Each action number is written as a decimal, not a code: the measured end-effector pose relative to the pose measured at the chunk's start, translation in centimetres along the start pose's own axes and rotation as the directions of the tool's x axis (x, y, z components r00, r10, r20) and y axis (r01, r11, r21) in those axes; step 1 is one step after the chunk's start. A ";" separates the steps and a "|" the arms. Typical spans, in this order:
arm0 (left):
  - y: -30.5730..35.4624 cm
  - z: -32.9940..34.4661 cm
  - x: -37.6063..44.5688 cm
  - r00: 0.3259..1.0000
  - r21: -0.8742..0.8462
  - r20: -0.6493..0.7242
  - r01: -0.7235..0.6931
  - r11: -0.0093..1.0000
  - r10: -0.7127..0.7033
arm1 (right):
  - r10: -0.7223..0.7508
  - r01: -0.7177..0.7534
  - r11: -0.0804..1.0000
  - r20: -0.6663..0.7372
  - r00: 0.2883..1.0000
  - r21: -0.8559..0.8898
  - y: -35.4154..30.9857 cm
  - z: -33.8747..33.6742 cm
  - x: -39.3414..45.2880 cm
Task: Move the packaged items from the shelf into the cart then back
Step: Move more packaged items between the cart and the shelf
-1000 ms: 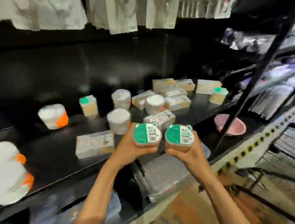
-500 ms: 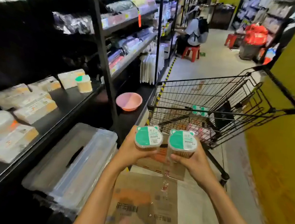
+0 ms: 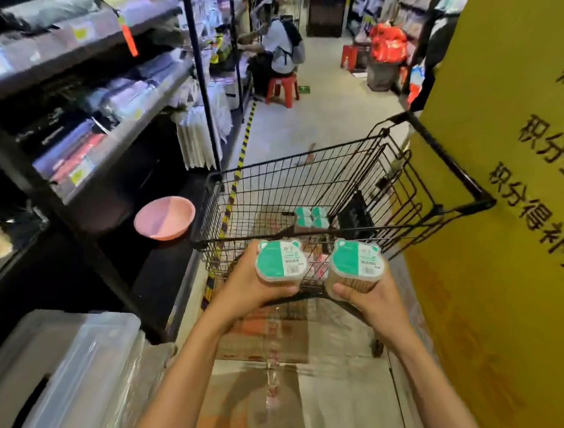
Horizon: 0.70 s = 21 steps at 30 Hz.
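Green-lidded clear plastic tub gripped in left hand, matching green-lidded tub gripped in right hand, fingers curled round each. Both held side by side, apart, at near rim of black wire shopping cart. More green-topped packs inside cart. Pink plastic bowl on dark low shelf left.

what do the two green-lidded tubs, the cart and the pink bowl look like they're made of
The tub in the left hand and the tub in the right hand: apparently clear plastic, since tan contents show through the walls, with a green-and-white printed label on each lid. Cart: thin wire grid in a dark finish, probably coated metal. Pink bowl: smooth, even pink, likely plastic, though glazed ceramic can't be excluded.
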<state>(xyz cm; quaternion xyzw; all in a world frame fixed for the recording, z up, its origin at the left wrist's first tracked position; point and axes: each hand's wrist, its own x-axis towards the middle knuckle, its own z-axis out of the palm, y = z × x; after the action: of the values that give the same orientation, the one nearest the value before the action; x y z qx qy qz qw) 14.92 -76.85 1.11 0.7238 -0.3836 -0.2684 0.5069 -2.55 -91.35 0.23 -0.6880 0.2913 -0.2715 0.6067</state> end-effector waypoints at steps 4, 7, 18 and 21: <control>0.3 0.4 6.3 0.999 0.022 0.050 0.005 1.000 -0.006 | 0.021 -0.021 0.999 -0.018 1.000 0.027 -0.1 -1.5 5.1; 0.1 1.0 10.8 0.997 0.057 0.075 0.001 0.998 -0.005 | 0.044 -0.044 0.998 -0.018 0.999 0.038 0.1 -2.7 8.7; -1.8 4.2 26.9 0.999 0.104 -0.001 0.040 0.994 -0.041 | 0.094 -0.093 0.996 0.046 0.995 -0.006 4.9 -6.7 25.9; -3.5 4.5 31.4 0.996 0.153 -0.056 0.083 0.985 -0.075 | 0.096 -0.089 0.994 0.125 0.987 -0.061 6.6 -6.9 31.1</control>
<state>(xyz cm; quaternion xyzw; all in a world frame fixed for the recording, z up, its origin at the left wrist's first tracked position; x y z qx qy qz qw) 30.04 -104.55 -3.68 0.7822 -0.3613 -0.2392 0.4476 13.22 -119.34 -4.89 -0.7062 0.2910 -0.1900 0.6169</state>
